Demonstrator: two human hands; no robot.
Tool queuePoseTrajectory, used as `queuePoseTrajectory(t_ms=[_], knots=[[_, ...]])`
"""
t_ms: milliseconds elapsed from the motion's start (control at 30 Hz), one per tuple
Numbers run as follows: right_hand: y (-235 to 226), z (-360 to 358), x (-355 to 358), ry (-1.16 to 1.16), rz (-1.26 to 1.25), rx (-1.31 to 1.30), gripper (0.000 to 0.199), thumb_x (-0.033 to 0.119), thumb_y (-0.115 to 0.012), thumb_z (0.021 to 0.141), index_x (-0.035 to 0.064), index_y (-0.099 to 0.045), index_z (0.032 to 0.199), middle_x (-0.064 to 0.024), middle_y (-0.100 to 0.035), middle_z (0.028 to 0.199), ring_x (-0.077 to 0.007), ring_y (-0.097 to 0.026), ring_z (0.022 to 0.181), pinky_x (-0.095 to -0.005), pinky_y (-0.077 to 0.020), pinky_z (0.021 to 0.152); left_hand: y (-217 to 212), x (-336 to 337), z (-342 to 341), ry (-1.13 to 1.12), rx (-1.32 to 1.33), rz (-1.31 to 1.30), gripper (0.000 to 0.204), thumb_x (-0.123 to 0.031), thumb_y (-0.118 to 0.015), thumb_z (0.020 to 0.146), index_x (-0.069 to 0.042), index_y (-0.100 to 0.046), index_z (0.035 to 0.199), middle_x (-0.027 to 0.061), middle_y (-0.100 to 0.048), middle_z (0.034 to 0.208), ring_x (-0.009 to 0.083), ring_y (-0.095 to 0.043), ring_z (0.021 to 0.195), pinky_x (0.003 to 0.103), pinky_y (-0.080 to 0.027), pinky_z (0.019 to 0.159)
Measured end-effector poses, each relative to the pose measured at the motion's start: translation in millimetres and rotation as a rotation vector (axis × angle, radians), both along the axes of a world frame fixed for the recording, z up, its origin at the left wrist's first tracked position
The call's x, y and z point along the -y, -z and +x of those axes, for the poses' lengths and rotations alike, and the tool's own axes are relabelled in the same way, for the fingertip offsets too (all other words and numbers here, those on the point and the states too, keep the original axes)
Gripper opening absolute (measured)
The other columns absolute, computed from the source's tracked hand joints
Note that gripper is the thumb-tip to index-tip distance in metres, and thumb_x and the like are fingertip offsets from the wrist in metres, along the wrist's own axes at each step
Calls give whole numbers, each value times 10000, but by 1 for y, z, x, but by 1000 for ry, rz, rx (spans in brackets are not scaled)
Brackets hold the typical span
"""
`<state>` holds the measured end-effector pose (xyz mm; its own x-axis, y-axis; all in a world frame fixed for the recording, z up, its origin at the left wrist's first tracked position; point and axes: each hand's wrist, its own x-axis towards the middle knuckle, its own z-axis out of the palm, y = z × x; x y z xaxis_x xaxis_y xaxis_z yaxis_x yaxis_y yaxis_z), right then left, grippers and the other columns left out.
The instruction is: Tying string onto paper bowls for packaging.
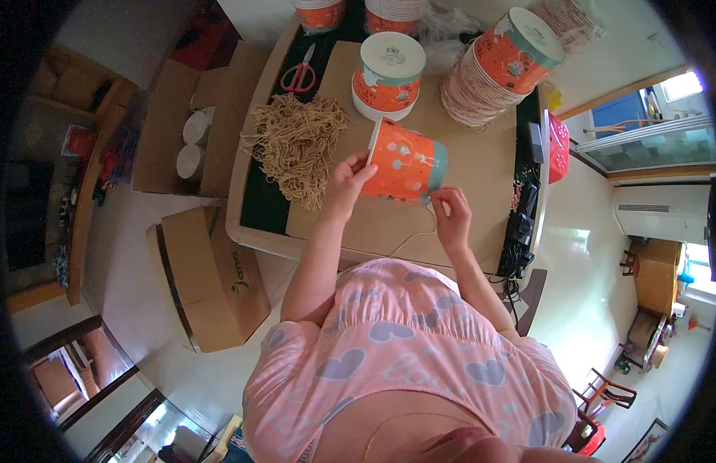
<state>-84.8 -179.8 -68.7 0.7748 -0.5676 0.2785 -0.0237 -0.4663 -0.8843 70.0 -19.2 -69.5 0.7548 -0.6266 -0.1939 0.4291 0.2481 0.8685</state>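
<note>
An orange paper bucket (400,160) with a teal band lies on its side in the air above the table, its white rim turned left. My left hand (352,179) grips it at the rim, thumb on the outside. At the teal base end, my right hand (449,210) pinches a thin tan cord (416,238), which trails down toward the table's near edge. A loose heap of tan cords (297,143) lies left of my left hand. Beyond the bucket, another orange bucket (389,76) stands upside down on the cardboard sheet (350,224).
Red-handled scissors (299,76) lie at the far left of the table. At the far right leans a stack of buckets (493,65) with cords round it. Black cables and adapters (520,231) line the right edge. Cardboard boxes (211,282) stand on the floor at left.
</note>
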Motion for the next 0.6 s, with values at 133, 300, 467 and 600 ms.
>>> queuePoseTrajectory(t_ms=[133,300,467,600], knots=[[3,-9,-4,-58,-86,-46,104,-53,-627,762,18,-597,833,-104,-598,875,-222,-593,797,-302,-486,703,-6,0,5,-22,9,36,266,-98,-604,845,0,-579,1091,49,-632,992,86,-578,897,230,-447,828],[3,-19,-8,-113,-238,-49,122,-26,-645,749,33,-594,842,-112,-597,875,-273,-590,800,-340,-489,687,-6,-1,14,-7,-52,66,263,-106,-609,848,8,-581,1083,46,-634,969,79,-587,857,211,-458,784],[8,-28,-7,-309,-363,2,137,-31,-636,732,39,-598,843,-103,-592,877,-284,-575,793,-358,-488,661,-12,-1,16,7,-101,37,256,-100,-612,845,12,-582,1073,46,-635,937,83,-600,813,194,-474,738],[9,-31,-8,-406,-399,7,114,-14,-633,744,41,-597,838,-106,-582,905,-288,-574,825,-365,-488,674,-14,-1,18,26,-141,10,235,-72,-605,840,19,-581,1055,54,-634,909,104,-608,808,232,-522,683]])
